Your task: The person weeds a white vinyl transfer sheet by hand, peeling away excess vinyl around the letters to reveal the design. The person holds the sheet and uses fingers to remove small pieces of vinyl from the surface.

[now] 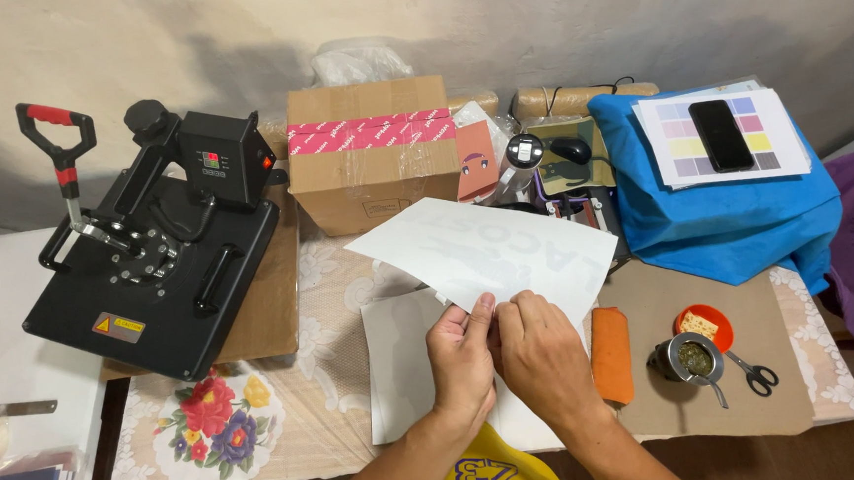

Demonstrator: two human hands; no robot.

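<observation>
White sheet (485,253) — pinched at its near edge by both hands.

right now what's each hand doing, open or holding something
Left hand: closed, pinching the near edge of the white sheet.
Right hand: closed, pinching the same edge right beside it.

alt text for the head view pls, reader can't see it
Left hand and right hand together pinch the near edge of a white sheet, held above a table covered with a lace cloth. A black heat press sits at left, a taped cardboard box behind, and scissors at right.
</observation>
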